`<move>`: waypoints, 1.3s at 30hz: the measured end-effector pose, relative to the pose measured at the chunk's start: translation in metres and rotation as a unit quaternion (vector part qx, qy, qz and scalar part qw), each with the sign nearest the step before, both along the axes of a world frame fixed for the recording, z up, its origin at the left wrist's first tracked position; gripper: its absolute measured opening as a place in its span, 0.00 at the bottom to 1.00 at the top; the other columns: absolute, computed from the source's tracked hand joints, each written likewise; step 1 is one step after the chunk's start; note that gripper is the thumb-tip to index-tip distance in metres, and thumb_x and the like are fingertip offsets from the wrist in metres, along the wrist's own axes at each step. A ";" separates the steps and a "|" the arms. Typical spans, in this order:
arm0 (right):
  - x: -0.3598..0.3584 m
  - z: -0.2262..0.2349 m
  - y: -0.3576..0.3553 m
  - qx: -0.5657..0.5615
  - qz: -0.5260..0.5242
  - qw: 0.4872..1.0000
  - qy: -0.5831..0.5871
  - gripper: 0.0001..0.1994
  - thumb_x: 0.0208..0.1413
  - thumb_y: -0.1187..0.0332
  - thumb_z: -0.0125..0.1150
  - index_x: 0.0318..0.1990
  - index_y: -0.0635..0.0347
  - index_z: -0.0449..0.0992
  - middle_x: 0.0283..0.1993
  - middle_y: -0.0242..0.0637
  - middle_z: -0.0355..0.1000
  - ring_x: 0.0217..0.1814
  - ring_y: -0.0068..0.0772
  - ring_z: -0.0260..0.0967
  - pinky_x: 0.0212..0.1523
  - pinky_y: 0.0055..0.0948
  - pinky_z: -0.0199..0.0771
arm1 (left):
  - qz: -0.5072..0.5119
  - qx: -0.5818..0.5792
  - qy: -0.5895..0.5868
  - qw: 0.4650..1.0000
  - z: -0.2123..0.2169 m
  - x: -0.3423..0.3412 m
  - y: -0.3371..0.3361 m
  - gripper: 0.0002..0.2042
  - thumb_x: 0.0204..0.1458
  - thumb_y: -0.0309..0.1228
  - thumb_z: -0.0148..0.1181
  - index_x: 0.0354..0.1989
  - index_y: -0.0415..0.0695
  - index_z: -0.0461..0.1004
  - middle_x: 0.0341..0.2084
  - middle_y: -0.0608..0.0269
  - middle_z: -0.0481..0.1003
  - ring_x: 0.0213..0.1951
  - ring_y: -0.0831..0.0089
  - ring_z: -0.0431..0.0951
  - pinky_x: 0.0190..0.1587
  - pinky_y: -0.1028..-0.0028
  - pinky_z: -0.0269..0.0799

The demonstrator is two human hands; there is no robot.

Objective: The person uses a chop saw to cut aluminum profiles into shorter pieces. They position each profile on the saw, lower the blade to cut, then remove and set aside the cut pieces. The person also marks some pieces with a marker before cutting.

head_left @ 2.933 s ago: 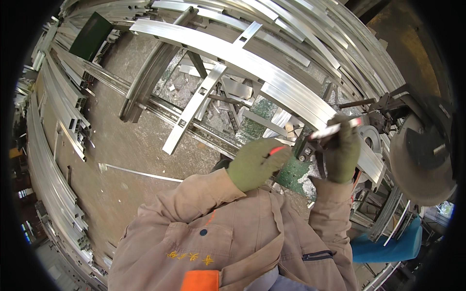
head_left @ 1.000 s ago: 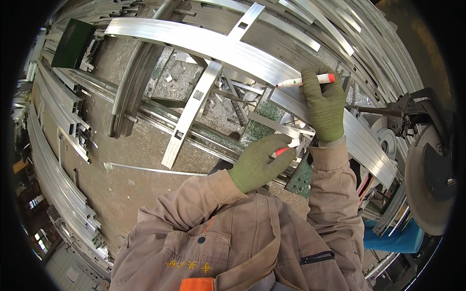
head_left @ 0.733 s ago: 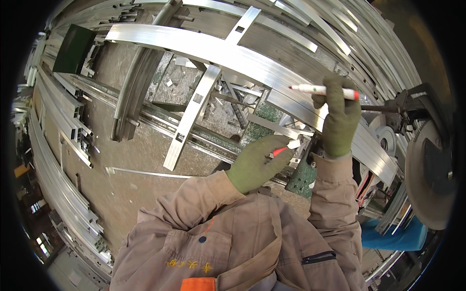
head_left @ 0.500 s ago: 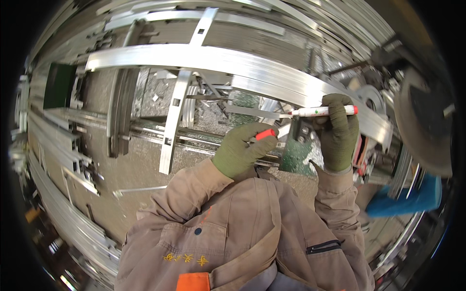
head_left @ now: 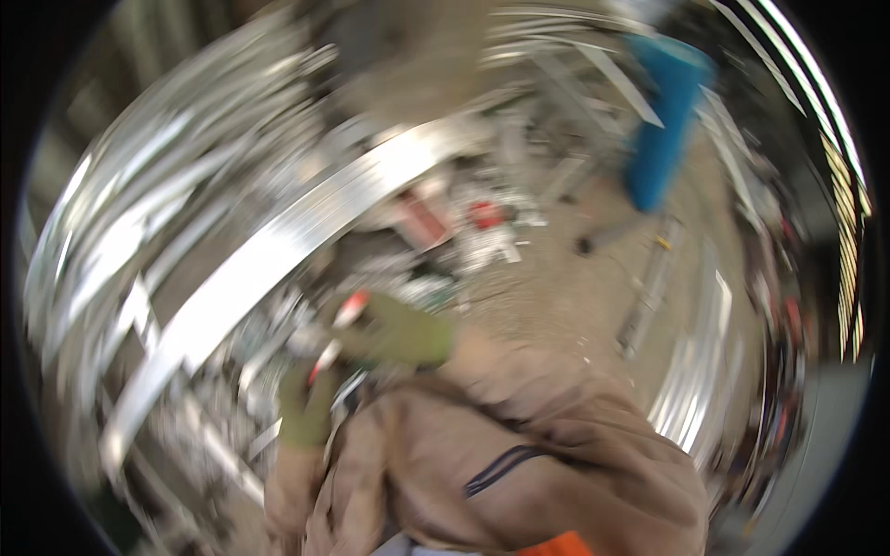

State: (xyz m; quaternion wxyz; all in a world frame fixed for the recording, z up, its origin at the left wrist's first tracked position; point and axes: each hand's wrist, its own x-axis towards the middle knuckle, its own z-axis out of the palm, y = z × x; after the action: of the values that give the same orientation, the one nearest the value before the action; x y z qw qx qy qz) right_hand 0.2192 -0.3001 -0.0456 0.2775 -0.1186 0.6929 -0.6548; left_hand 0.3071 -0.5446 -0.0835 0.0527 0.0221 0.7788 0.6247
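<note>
Marker and cap meet in a blur beside the bar.
The right hand (head_left: 399, 334) grips the marker (head_left: 330, 350), red end up, white end pointing down toward the left hand (head_left: 306, 408), whose curled fingers seem to pinch the red cap (head_left: 315, 373); whether the two touch, I cannot tell. Both sit near the long silver bar (head_left: 269, 246), on the wearer's side. To fit them well, line tip and cap up straight, steady the hands together, and press gently along the marker's length.
</note>
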 end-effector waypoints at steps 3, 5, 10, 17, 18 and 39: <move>0.011 -0.009 0.026 -0.028 -0.001 0.999 0.026 0.14 0.81 0.55 0.72 0.54 0.56 0.85 0.43 0.28 0.83 0.45 0.24 0.76 0.50 0.36 0.83 | -0.051 -0.040 -0.014 0.998 0.000 0.000 0.022 0.21 0.84 0.42 0.61 0.46 0.34 0.87 0.34 0.60 0.86 0.37 0.73 0.80 0.42 0.64 0.76; 0.029 -0.011 0.046 -0.019 -0.023 0.999 0.041 0.15 0.82 0.53 0.72 0.52 0.57 0.85 0.41 0.28 0.82 0.44 0.23 0.76 0.48 0.35 0.82 | -0.073 0.034 -0.085 0.993 -0.006 0.000 0.040 0.24 0.84 0.47 0.61 0.46 0.33 0.86 0.36 0.59 0.88 0.38 0.72 0.83 0.45 0.66 0.79; 0.068 -0.014 0.088 -0.092 -0.194 0.976 -0.029 0.18 0.82 0.50 0.73 0.48 0.57 0.84 0.38 0.28 0.80 0.39 0.21 0.76 0.42 0.31 0.82 | -0.107 0.014 -0.039 0.993 -0.020 -0.013 0.089 0.23 0.84 0.47 0.65 0.46 0.36 0.86 0.35 0.63 0.87 0.39 0.73 0.82 0.47 0.66 0.78; 0.092 -0.024 0.153 -0.071 -0.288 0.951 -0.090 0.23 0.81 0.46 0.72 0.47 0.60 0.86 0.39 0.34 0.87 0.40 0.23 0.83 0.41 0.32 0.85 | -0.186 -0.159 0.159 0.956 0.006 -0.031 0.164 0.16 0.76 0.38 0.73 0.48 0.33 0.88 0.32 0.38 0.86 0.31 0.47 0.85 0.38 0.51 0.79; 0.098 -0.032 0.169 -0.004 -0.272 0.959 -0.084 0.24 0.80 0.45 0.73 0.51 0.62 0.89 0.44 0.38 0.89 0.45 0.27 0.86 0.49 0.37 0.88 | -0.207 -0.218 0.151 0.942 0.007 -0.035 0.171 0.15 0.75 0.38 0.74 0.49 0.34 0.89 0.33 0.38 0.87 0.32 0.47 0.87 0.38 0.50 0.80; -0.011 -0.141 0.272 0.504 -0.190 0.767 0.349 0.26 0.65 0.64 0.75 0.72 0.42 0.84 0.51 0.40 0.87 0.50 0.50 0.89 0.50 0.56 0.87 | -0.046 -0.184 -0.065 0.980 -0.034 0.028 0.135 0.26 0.74 0.47 0.76 0.70 0.41 0.84 0.49 0.54 0.94 0.49 0.58 0.96 0.55 0.61 0.91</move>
State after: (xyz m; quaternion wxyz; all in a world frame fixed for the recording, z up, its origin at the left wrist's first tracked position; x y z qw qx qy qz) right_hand 0.2082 -0.0278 -0.1868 -0.0931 -0.0481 0.9808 -0.1647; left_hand 0.3346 -0.4093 -0.1179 0.1355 0.0073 0.8733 0.4679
